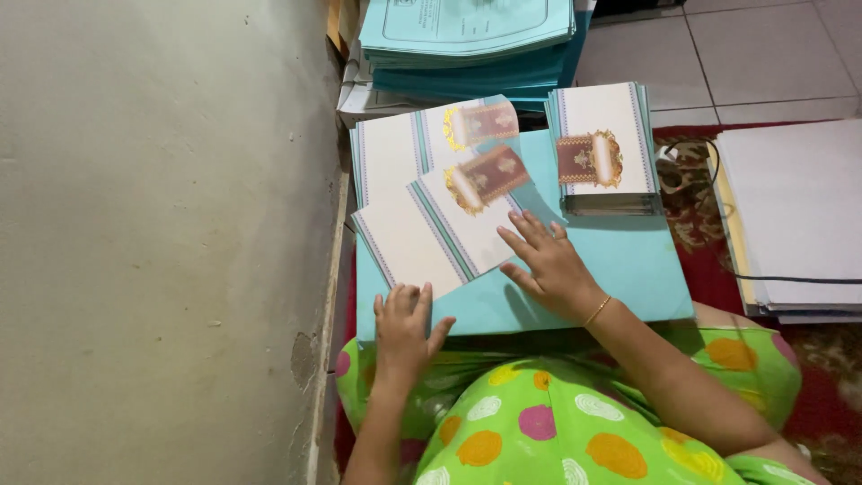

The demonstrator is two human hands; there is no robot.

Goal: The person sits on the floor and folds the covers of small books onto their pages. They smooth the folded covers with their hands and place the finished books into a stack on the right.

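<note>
Left hand (401,330) – fingers spread flat, clamped on nothing – rests on the near left corner of the teal board (620,269) lying across the lap. Just beyond it, the unfolded card (440,224), cream with striped borders and a maroon-and-gold emblem, lies tilted on the board's left half, overlapping a stack of like cards (395,153) at the far left corner. Right hand (548,265) – open, palm down – presses fingertips on the card's near right edge. A second card stack (603,144) sits at the board's far right corner.
</note>
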